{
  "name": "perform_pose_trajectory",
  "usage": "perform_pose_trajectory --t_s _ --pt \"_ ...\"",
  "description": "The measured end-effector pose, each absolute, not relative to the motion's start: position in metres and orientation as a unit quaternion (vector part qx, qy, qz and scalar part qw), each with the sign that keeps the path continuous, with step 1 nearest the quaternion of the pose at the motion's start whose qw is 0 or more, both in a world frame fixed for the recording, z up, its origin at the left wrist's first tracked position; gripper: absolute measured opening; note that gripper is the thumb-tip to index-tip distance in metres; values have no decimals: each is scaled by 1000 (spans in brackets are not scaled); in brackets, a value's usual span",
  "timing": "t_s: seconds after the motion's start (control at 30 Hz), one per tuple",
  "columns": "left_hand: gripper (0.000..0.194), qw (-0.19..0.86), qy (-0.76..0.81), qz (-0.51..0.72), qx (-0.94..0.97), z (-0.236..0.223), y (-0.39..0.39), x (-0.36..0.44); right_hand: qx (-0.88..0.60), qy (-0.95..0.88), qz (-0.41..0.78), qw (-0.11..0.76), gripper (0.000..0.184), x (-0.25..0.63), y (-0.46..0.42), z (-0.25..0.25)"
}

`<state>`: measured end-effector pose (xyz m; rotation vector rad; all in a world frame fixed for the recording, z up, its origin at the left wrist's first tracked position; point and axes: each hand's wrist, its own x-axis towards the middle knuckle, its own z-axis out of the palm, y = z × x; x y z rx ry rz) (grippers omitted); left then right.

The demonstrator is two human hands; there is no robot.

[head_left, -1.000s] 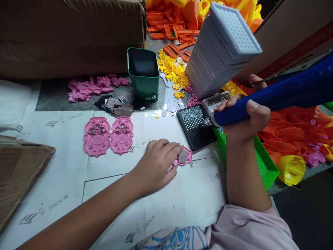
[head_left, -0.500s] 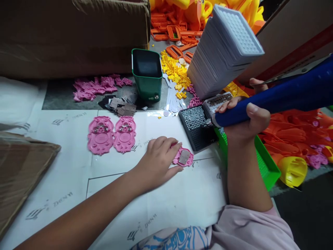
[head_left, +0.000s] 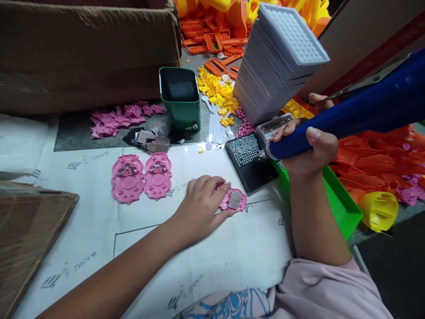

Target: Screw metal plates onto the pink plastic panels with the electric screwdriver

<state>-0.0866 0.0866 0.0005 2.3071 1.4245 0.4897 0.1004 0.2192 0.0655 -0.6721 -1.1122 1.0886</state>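
My left hand [head_left: 201,206] rests on the white paper, fingers curled onto a small pink plastic part [head_left: 234,200] with a grey metal plate on it, holding it down. My right hand [head_left: 308,148] is wrapped round a blue electric screwdriver [head_left: 348,117], whose tip sits over the black screw tray [head_left: 247,161] full of small screws. Two finished pink parts [head_left: 142,176] lie side by side to the left of my left hand.
A green bin [head_left: 181,98] stands behind, with grey metal plates [head_left: 154,141], loose pink pieces [head_left: 116,117] and yellow pieces [head_left: 215,91] around it. A leaning stack of white trays [head_left: 277,62], a green tray [head_left: 335,206], cardboard boxes [head_left: 83,53] and orange parts [head_left: 375,157] surround the spot.
My left fingers have slid back a little, uncovering more of the pink part and its plate. The right hand and screwdriver stay over the screw tray; the view has shifted slightly.
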Motion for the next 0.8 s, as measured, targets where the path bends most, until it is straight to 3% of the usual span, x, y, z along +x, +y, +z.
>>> perform_pose_trajectory --t_s 0.2,0.53,0.8 --pt "52 193 505 181 822 2 86 -88 -294 -506 474 657 34 102 221 61" --pt "52 209 513 176 814 2 87 -88 -296 -510 471 656 39 104 221 59" --pt "47 225 527 194 796 6 87 -87 -302 -491 471 668 31 102 217 70"
